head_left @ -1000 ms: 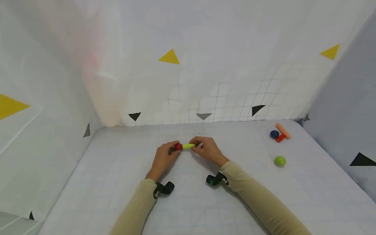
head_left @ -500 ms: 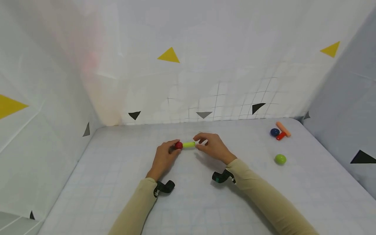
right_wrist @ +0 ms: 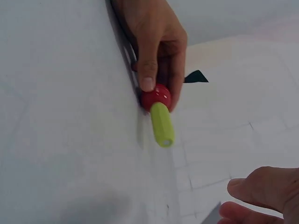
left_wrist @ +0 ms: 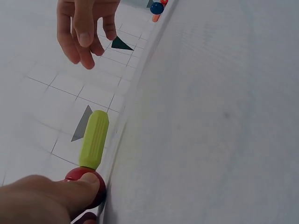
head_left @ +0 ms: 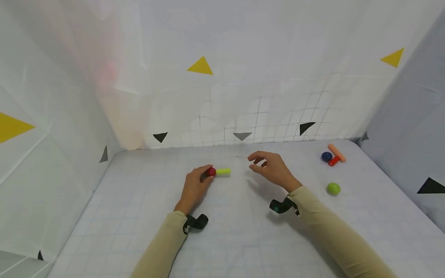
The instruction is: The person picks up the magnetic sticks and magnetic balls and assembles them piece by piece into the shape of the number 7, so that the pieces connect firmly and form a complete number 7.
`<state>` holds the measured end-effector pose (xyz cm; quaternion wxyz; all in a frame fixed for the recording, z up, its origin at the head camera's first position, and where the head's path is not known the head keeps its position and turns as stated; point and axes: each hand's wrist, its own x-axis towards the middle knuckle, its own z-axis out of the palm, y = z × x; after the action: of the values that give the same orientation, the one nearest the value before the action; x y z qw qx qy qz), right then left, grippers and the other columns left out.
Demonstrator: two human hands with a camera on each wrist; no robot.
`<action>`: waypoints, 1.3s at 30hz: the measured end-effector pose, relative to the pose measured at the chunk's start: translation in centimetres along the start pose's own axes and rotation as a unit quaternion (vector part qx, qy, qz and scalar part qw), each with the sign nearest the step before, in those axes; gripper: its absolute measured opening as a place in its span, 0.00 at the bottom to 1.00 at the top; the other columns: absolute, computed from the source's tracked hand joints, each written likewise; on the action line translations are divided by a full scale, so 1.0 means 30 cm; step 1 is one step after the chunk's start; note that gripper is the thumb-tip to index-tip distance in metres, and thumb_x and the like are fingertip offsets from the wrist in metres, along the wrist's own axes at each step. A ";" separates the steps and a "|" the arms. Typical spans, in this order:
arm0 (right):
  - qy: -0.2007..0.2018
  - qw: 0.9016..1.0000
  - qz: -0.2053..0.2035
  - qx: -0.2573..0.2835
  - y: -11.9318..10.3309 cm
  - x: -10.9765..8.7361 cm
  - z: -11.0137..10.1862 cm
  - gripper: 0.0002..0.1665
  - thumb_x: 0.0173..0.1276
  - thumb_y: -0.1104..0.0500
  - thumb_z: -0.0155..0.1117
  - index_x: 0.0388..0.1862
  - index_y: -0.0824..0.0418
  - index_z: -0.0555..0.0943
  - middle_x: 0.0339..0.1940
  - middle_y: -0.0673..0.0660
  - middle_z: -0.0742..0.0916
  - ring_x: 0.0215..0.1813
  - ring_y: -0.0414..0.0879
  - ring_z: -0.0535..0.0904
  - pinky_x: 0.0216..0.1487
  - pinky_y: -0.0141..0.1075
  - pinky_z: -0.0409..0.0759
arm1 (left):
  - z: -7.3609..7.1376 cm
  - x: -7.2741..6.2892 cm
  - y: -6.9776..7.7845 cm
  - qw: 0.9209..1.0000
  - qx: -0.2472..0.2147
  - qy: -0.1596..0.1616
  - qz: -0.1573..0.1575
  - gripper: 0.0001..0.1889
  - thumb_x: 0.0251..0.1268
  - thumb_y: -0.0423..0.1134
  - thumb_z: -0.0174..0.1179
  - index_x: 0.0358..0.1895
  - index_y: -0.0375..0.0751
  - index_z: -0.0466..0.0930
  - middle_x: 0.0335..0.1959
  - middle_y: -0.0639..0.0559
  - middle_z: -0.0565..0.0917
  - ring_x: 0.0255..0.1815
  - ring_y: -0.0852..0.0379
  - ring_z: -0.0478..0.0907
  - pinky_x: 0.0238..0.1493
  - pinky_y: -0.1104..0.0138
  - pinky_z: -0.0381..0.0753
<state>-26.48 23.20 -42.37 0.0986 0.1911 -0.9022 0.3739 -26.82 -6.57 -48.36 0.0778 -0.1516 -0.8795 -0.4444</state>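
My left hand (head_left: 194, 188) pinches a red ball (head_left: 211, 172) between thumb and fingers, low at the table surface. From the ball a yellow-green ribbed stick (head_left: 223, 171) points right, its near end against the ball; a small hole shows in its free end in the right wrist view. Partly hidden under the left hand, a second dark red piece (left_wrist: 86, 218) shows in the left wrist view; its kind is unclear. My right hand (head_left: 272, 170) hovers to the right of the stick, apart from it, fingers loosely bent with nothing between them.
Toward the back right of the white table (head_left: 222, 239) lie a dark blue ball (head_left: 326, 156), a short red stick (head_left: 334, 161) and an orange stick (head_left: 337, 153), close together. Nearer is a green ball (head_left: 333, 189). White sheet walls (head_left: 222, 96) enclose the back and sides.
My right hand has let go of the yellow-green stick and moved away to the right. The left hand stays in place, still holding the red ball.
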 end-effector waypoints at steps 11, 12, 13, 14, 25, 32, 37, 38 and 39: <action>0.038 0.998 0.018 -0.041 0.070 -0.004 -0.165 0.12 0.70 0.64 0.73 0.51 0.61 0.86 0.49 0.60 0.89 0.49 0.52 0.85 0.49 0.51 0.84 | 0.000 0.001 0.003 1.000 0.002 0.000 -0.004 0.25 0.69 0.34 0.70 0.68 0.44 0.81 0.65 0.44 0.81 0.69 0.46 0.74 0.70 0.52 0.71; 0.042 0.998 0.021 -0.045 0.083 -0.005 -0.174 0.12 0.71 0.63 0.73 0.51 0.61 0.86 0.50 0.60 0.89 0.49 0.53 0.85 0.49 0.52 0.84 | 0.000 0.000 0.003 1.000 0.004 0.000 -0.004 0.25 0.69 0.34 0.70 0.68 0.44 0.81 0.65 0.44 0.81 0.69 0.46 0.74 0.70 0.52 0.71; 0.045 0.997 0.025 -0.051 0.099 -0.007 -0.181 0.11 0.71 0.63 0.73 0.51 0.61 0.86 0.49 0.60 0.89 0.49 0.53 0.85 0.49 0.52 0.84 | -0.001 0.000 0.003 1.000 0.005 0.000 -0.004 0.25 0.69 0.34 0.70 0.68 0.44 0.81 0.65 0.44 0.81 0.69 0.46 0.74 0.69 0.52 0.71; 0.048 0.997 0.030 -0.055 0.115 -0.009 -0.187 0.11 0.71 0.63 0.73 0.51 0.61 0.86 0.49 0.59 0.89 0.49 0.53 0.85 0.50 0.52 0.84 | -0.001 0.000 0.003 1.000 0.005 0.000 -0.005 0.25 0.69 0.34 0.70 0.68 0.44 0.81 0.65 0.44 0.81 0.69 0.46 0.74 0.69 0.52 0.71; 0.040 0.994 0.070 -0.077 0.270 -0.088 -0.213 0.13 0.73 0.60 0.71 0.53 0.64 0.86 0.46 0.57 0.90 0.49 0.54 0.84 0.49 0.53 0.83 | -0.001 -0.001 0.010 1.000 0.009 -0.005 -0.008 0.24 0.71 0.35 0.70 0.68 0.45 0.81 0.64 0.44 0.82 0.67 0.47 0.75 0.68 0.53 0.73; 0.026 0.994 0.070 -0.080 0.334 -0.132 -0.231 0.12 0.74 0.58 0.71 0.52 0.62 0.87 0.43 0.54 0.90 0.47 0.53 0.84 0.47 0.48 0.83 | -0.004 0.001 0.013 1.000 0.009 -0.007 -0.018 0.24 0.70 0.36 0.70 0.69 0.46 0.81 0.64 0.46 0.82 0.63 0.50 0.77 0.66 0.55 0.75; 0.010 0.994 0.063 -0.090 0.374 -0.144 -0.247 0.10 0.74 0.59 0.70 0.51 0.61 0.88 0.44 0.54 0.90 0.47 0.52 0.85 0.47 0.49 0.84 | 0.002 0.002 0.008 1.000 0.012 -0.008 -0.018 0.24 0.71 0.36 0.69 0.69 0.46 0.81 0.63 0.47 0.82 0.60 0.52 0.77 0.63 0.56 0.76; 0.010 0.994 0.060 -0.091 0.380 -0.145 -0.251 0.10 0.74 0.59 0.70 0.50 0.61 0.88 0.43 0.54 0.90 0.47 0.52 0.85 0.47 0.50 0.84 | 0.003 0.002 0.007 1.000 0.011 -0.007 -0.019 0.24 0.71 0.36 0.70 0.69 0.46 0.81 0.63 0.47 0.83 0.59 0.52 0.78 0.62 0.56 0.77; 0.012 0.994 0.057 -0.093 0.387 -0.146 -0.254 0.09 0.74 0.60 0.70 0.50 0.60 0.88 0.43 0.54 0.90 0.46 0.51 0.85 0.47 0.51 0.84 | 0.003 0.001 0.006 1.000 0.011 -0.006 -0.019 0.24 0.71 0.36 0.70 0.68 0.46 0.81 0.63 0.47 0.83 0.59 0.52 0.78 0.62 0.56 0.77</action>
<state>-27.10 37.34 -45.85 0.1048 0.1247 -0.9412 0.2961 -26.79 -6.38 -48.27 0.0657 -0.1366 -0.8874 -0.4354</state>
